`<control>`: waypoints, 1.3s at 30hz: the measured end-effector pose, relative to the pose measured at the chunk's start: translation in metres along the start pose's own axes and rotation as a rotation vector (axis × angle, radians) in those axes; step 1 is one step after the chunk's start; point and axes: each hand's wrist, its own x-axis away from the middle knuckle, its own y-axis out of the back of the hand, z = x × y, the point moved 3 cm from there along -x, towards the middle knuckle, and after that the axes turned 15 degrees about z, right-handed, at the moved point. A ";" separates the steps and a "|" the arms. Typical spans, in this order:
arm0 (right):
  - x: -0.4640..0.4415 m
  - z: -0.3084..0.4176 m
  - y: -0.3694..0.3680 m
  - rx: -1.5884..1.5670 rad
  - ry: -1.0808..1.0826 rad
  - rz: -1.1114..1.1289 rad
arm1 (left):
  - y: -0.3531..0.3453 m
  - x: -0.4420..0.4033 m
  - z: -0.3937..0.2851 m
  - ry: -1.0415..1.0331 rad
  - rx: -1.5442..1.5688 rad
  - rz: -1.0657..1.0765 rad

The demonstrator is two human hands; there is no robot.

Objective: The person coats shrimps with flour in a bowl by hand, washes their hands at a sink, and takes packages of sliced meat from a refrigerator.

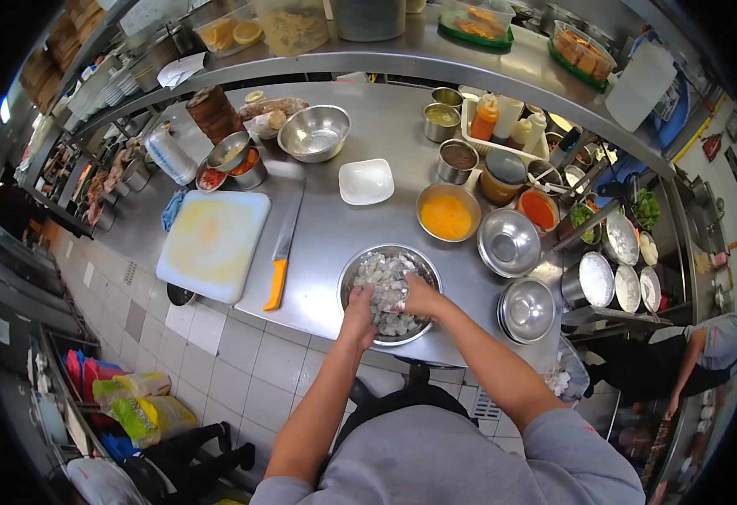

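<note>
A steel mixing bowl [399,340] stands at the table's front edge, full of wet, greyish, translucent pieces [383,268] that look like raw shrimp. Both of my hands are in it. My left hand [358,310] is at the bowl's left side, fingers stretched out against the pieces. On the right, my right hand [423,297] reaches in among them, and its fingertips are hidden there. Left of the bowl lies a large knife with a yellow handle [276,284], beside a stained white cutting board [214,240]. Behind the bowl sits a white square dish [367,182].
A bowl of beaten egg [446,215], stacked steel bowls [528,310] and a basket of sauce bottles [503,126] stand to the right. An empty-looking steel bowl [314,133] is farther back. A shelf [368,61] spans the rear. Other people are at the right [705,353] and lower left [116,480].
</note>
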 end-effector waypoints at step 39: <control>-0.046 0.072 -0.020 0.737 -0.096 0.058 | 0.001 0.037 -0.001 -0.284 0.075 0.053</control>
